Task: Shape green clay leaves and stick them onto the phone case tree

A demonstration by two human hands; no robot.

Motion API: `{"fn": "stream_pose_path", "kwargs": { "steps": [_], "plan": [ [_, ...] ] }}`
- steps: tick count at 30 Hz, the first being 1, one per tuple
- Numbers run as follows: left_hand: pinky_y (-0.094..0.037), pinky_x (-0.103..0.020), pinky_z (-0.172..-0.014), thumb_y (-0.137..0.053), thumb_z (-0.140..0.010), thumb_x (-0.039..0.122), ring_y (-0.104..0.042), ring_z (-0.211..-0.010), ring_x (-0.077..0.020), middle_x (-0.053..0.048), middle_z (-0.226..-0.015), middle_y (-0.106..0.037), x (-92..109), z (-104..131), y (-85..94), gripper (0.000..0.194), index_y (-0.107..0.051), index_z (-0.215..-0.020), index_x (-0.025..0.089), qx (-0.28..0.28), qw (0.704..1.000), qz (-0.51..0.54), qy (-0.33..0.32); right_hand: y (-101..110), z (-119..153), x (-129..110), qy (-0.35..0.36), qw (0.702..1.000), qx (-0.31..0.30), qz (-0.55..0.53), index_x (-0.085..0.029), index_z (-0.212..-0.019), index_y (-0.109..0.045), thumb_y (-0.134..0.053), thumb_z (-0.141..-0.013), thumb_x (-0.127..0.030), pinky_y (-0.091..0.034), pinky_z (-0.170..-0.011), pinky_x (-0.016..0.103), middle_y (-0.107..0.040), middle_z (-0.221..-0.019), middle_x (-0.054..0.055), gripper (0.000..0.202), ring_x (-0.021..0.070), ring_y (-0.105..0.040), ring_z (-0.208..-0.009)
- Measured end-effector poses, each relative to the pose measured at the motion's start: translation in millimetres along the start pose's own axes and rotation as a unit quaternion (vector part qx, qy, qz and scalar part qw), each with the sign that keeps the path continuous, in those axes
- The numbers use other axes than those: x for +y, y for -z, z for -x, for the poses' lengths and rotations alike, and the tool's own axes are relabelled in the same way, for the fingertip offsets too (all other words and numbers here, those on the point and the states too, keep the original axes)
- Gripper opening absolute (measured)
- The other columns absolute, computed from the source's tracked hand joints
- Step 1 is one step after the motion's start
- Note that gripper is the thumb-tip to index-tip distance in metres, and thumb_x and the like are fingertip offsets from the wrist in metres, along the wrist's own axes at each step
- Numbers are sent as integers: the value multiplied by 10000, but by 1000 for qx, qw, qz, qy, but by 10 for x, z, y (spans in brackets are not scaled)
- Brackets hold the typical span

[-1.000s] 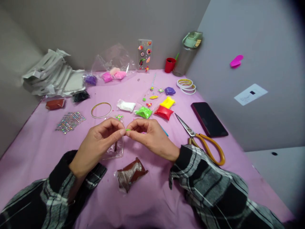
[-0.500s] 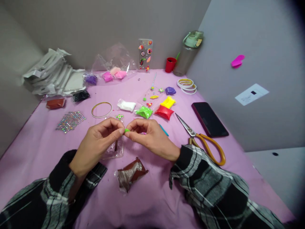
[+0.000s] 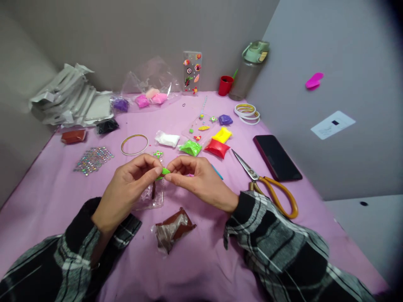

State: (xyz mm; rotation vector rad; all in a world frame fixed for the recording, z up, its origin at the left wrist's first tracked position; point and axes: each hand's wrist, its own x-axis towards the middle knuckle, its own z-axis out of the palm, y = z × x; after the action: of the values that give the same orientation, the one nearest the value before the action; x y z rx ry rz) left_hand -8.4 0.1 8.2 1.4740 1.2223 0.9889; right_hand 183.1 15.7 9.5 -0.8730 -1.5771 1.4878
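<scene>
A small piece of green clay (image 3: 165, 171) is pinched between the fingertips of both hands. My left hand (image 3: 130, 184) grips it from the left, thumb against the index finger. From the right, my right hand (image 3: 201, 181) holds its other end between thumb and finger. Under and behind my left hand lies a clear phone case (image 3: 157, 201) with a brown strip and a green flower on it; my fingers hide part of it. Nearer me is an opened brown clay packet (image 3: 175, 228). Green (image 3: 190, 147), white (image 3: 167, 139), red (image 3: 217, 148) and yellow (image 3: 222, 134) packets lie beyond my hands.
Scissors (image 3: 252, 172) and a phone (image 3: 277, 157) lie at the right. Tape rolls (image 3: 245, 111), a red cup (image 3: 225, 86) and a bottle (image 3: 245, 77) stand behind. At left are gem stickers (image 3: 92, 160), a ring (image 3: 134, 144) and stacked packages (image 3: 69, 98).
My left fingertips have shifted slightly up and left, and more of the green clay shows between the hands. My right hand has barely moved.
</scene>
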Motion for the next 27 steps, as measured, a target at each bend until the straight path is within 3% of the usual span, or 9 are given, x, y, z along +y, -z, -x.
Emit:
{"fn": "stream_pose_path", "kwargs": {
  "steps": [4, 9, 13, 19, 27],
  "plan": [
    [-411, -276, -762, -652, -925, 345, -532, -848, -163, 15, -887, -590, 3, -10, -13, 105, -635, -888, 249, 12, 1000, -4, -6, 9, -2, 8, 4, 1000, 10, 3, -158, -798, -667, -694, -852, -226, -448, -645, 238, -642, -748, -25, 91, 98, -545, -674],
    [-418, -272, -725, -666, -916, 370, -539, -803, -158, 17, -870, -592, 24, -2, -32, 124, -642, -900, 250, -20, 1000, 7, 14, 17, 2, 17, 8, 1000, 7, 9, -158, -798, -665, -681, -859, -209, -450, -645, 239, -645, -754, -22, 81, 102, -556, -683],
    [-410, -273, -722, -659, -918, 356, -529, -791, -157, 20, -844, -577, 9, -1, -27, 129, -637, -860, 243, -14, 1000, 9, 17, 9, 14, 42, 57, 995, 33, 70, -168, -850, -661, -710, -862, -226, -463, -660, 247, -656, -785, -16, 77, 107, -573, -698],
    [-413, -275, -741, -657, -919, 354, -526, -812, -162, 18, -851, -572, -6, -6, -32, 125, -634, -853, 250, -8, 1000, 13, 13, -17, 56, 91, 189, 947, 84, 247, -168, -924, -662, -692, -904, -195, -472, -734, 279, -651, -837, 7, 45, 128, -593, -767],
    [-410, -274, -761, -654, -922, 338, -522, -824, -163, 17, -860, -576, -4, -17, -25, 113, -632, -854, 251, -11, 1000, 16, 15, -22, 70, 149, 252, 889, 95, 371, -172, -1000, -657, -555, -1003, -265, -474, -751, 309, -684, -885, 55, 139, 160, -600, -805]
  ]
}}
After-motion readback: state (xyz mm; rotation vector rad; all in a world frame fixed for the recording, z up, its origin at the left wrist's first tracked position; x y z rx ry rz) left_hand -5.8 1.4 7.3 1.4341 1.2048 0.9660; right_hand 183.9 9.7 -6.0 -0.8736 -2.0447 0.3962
